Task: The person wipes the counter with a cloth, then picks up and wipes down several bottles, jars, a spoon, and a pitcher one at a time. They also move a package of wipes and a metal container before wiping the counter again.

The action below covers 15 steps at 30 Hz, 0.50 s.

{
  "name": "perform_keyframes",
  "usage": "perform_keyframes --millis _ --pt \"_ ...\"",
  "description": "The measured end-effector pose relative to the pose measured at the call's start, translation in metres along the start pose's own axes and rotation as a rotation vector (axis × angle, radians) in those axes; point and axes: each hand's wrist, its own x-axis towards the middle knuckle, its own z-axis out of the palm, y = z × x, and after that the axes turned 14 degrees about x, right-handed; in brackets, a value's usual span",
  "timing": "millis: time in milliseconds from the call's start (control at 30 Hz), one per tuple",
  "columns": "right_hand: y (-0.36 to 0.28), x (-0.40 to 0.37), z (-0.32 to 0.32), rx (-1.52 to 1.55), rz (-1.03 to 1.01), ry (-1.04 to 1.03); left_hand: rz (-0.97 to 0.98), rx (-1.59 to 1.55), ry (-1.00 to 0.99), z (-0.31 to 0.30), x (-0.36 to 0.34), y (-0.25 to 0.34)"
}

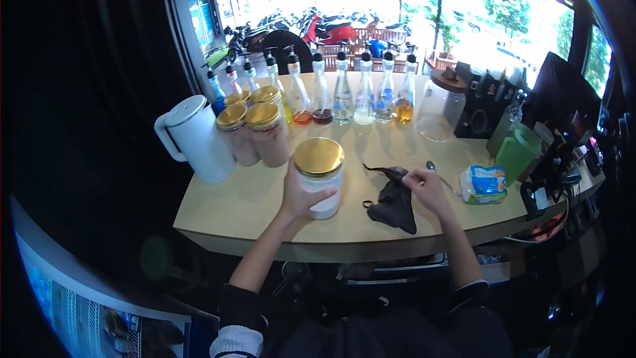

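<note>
My left hand [299,194] is wrapped round a clear jar [324,204] with a gold lid and white contents, upright near the counter's front edge. To its right, the fingers of my right hand [424,187] are closed on the upper part of a crumpled black cloth [394,207], which has a thin strap and a small loop and lies on the counter. A spoon [432,167] is just beyond my right hand. The jar and the cloth are apart.
Several gold-lidded jars [267,134] and a white pitcher [198,139] stand at the left. Pump bottles [342,96] line the back. A large glass jar [438,109], a tissue pack [483,184] and a green jug [517,154] are on the right.
</note>
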Motion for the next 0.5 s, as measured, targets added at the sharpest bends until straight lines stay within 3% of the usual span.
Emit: perform_keyframes --millis 33,67,133,233,333,367,400,433,467,500 --pt "-0.014 0.005 0.000 0.253 0.034 -0.026 0.003 0.051 -0.016 -0.002 -0.003 0.002" --pt "-0.036 0.006 0.002 0.254 0.031 -0.026 0.007 0.101 -0.038 -0.003 -0.004 0.003" --pt "-0.084 0.009 0.011 0.821 0.083 0.002 0.020 0.069 -0.052 -0.006 -0.006 -0.002" --pt "-0.125 0.024 0.029 0.885 -0.111 0.014 0.060 0.123 -0.044 -0.008 -0.009 -0.002" --pt "-0.160 0.028 0.068 0.556 -0.423 -0.069 0.008 0.096 -0.058 -0.010 -0.009 0.007" --pt "-0.163 0.033 0.082 0.172 -0.687 -0.146 -0.025 0.078 -0.055 -0.010 -0.009 0.013" --pt "-0.165 0.032 0.100 0.037 -0.739 -0.389 -0.029 0.057 -0.059 -0.012 -0.008 0.019" --pt "-0.153 0.027 0.122 -0.338 -0.875 -0.450 0.067 0.057 -0.041 -0.008 -0.010 0.001" --pt "-0.152 0.022 0.136 -0.470 -0.933 -0.324 0.160 0.056 -0.024 -0.007 -0.008 0.001" --pt "-0.152 0.029 0.139 -0.453 -0.889 -0.304 0.027 -0.018 -0.080 -0.007 -0.011 0.003"
